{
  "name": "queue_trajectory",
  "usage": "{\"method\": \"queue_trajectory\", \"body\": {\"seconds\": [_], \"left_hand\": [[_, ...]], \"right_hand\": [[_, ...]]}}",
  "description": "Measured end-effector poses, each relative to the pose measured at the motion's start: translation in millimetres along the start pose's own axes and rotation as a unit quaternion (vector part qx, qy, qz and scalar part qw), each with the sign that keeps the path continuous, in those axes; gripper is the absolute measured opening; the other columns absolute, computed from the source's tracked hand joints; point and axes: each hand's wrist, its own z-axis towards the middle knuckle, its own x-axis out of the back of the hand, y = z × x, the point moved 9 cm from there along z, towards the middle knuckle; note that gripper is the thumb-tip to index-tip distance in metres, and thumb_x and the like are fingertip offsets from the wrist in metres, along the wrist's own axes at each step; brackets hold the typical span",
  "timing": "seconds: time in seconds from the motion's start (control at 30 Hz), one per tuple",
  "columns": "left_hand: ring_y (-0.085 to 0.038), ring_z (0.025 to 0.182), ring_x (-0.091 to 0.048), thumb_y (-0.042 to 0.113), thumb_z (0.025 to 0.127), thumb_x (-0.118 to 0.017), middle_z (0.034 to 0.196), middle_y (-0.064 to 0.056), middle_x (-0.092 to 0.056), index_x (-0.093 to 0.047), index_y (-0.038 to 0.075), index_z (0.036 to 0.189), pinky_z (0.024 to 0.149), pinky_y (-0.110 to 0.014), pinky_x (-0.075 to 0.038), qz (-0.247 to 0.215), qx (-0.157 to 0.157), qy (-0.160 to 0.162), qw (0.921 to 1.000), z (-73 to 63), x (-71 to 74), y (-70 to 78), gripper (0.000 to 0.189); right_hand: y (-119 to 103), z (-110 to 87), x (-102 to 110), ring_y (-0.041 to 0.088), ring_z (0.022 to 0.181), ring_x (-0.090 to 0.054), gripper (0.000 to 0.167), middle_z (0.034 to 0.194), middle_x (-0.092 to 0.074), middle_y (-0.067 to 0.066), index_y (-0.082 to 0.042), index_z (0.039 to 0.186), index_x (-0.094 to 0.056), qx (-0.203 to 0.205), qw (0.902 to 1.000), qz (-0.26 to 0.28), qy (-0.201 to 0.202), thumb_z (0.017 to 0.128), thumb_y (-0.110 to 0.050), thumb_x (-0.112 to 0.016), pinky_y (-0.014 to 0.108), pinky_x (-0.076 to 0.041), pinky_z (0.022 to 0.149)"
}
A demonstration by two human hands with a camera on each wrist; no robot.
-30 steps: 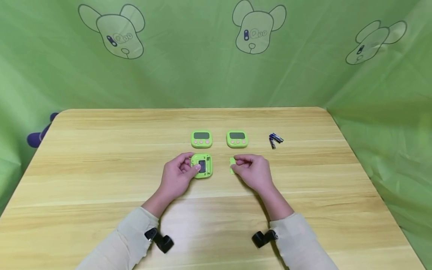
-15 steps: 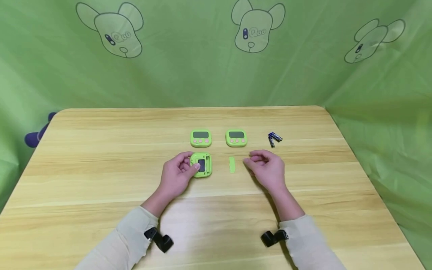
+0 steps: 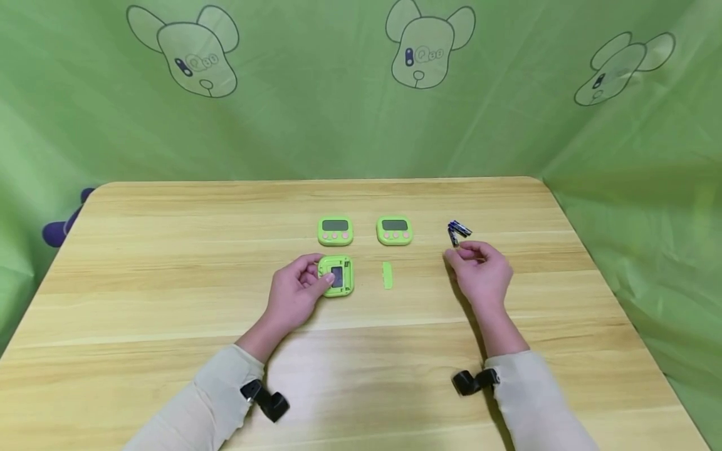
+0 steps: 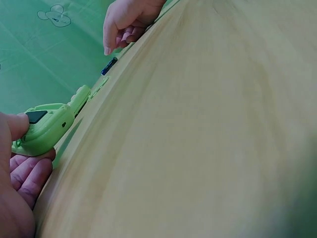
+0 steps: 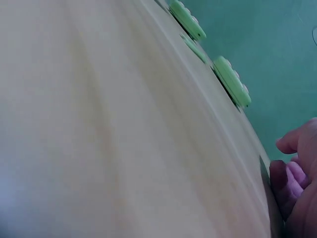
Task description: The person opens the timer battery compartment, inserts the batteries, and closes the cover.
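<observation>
My left hand [image 3: 299,289] grips a green digital timer [image 3: 345,266] by its left edge, thumb across the back. The timer's back faces up, and its battery slot at the right side is uncovered. To the right, a thin green battery cover [image 3: 387,275] lies on the table. My right hand [image 3: 481,272] hovers just in front of a small pile of dark blue batteries [image 3: 460,228], its fingertips near the closest one. In the right wrist view, the thumb and forefinger of the right hand [image 5: 297,173] stand apart with nothing seen between them.
Two more green timers, one on the left [image 3: 335,231] and one on the right [image 3: 394,231], lie screen up behind the held one. All sit on a wooden table [image 3: 169,263] with green cloth [image 3: 316,125] behind and at the sides.
My right hand has let go of the battery cover, left it on the table and moved right to the batteries. The left hand keeps its grip on the timer.
</observation>
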Motion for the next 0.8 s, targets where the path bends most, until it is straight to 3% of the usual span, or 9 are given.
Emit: {"method": "queue_trajectory", "body": {"seconds": [0.13, 0.23, 0.37, 0.53, 0.8], "left_hand": [[-0.016, 0.071, -0.055, 0.006, 0.088, -0.075, 0.085, -0.009, -0.062, -0.067, -0.001, 0.118, 0.059, -0.021, -0.046, 0.003, -0.007, 0.000, 1.0000, -0.4, 0.5, 1.6, 0.032], [-0.015, 0.070, -0.055, 0.006, 0.088, -0.076, 0.085, -0.009, -0.062, -0.067, -0.002, 0.117, 0.059, -0.021, -0.047, 0.003, -0.008, 0.001, 1.0000, -0.4, 0.8, 2.0, 0.031], [-0.015, 0.070, -0.055, 0.006, 0.088, -0.075, 0.085, -0.008, -0.062, -0.067, -0.003, 0.118, 0.059, -0.020, -0.047, 0.005, -0.010, 0.002, 0.9999, -0.2, 1.4, 1.8, 0.032], [-0.015, 0.070, -0.055, 0.004, 0.087, -0.076, 0.085, -0.009, -0.062, -0.067, -0.003, 0.118, 0.059, -0.020, -0.048, -0.002, -0.010, 0.002, 0.9999, -0.5, 1.6, 1.3, 0.033], [-0.015, 0.071, -0.055, 0.004, 0.087, -0.076, 0.086, -0.010, -0.062, -0.066, -0.003, 0.119, 0.060, -0.020, -0.048, -0.004, -0.006, 0.000, 1.0000, -0.8, 1.1, 0.3, 0.034]], "right_hand": [[6, 9.1, 0, 0.014, 0.073, -0.065, 0.033, 0.093, -0.068, 0.007, -0.004, 0.109, -0.073, -0.026, 0.9996, 0.015, 0.002, 0.084, -0.024, -0.081, 0.021, -0.055, 0.061], [8, 14.9, -3, 0.013, 0.077, -0.065, 0.034, 0.093, -0.067, 0.006, -0.005, 0.109, -0.073, -0.042, 0.9991, 0.000, -0.006, 0.084, -0.025, -0.081, 0.021, -0.055, 0.066], [6, 20.7, -5, 0.015, 0.080, -0.061, 0.032, 0.091, -0.067, 0.005, -0.005, 0.104, -0.074, -0.043, 0.9980, -0.046, -0.004, 0.083, -0.029, -0.081, 0.023, -0.048, 0.074], [3, 23.9, -6, 0.019, 0.077, -0.060, 0.029, 0.087, -0.067, 0.007, -0.005, 0.098, -0.075, -0.045, 0.9955, -0.083, -0.004, 0.085, -0.031, -0.079, 0.028, -0.046, 0.071], [4, 23.8, -9, 0.023, 0.080, -0.060, 0.021, 0.089, -0.068, 0.008, -0.005, 0.099, -0.074, -0.048, 0.9950, -0.087, -0.010, 0.089, -0.024, -0.072, 0.032, -0.045, 0.075]]}}
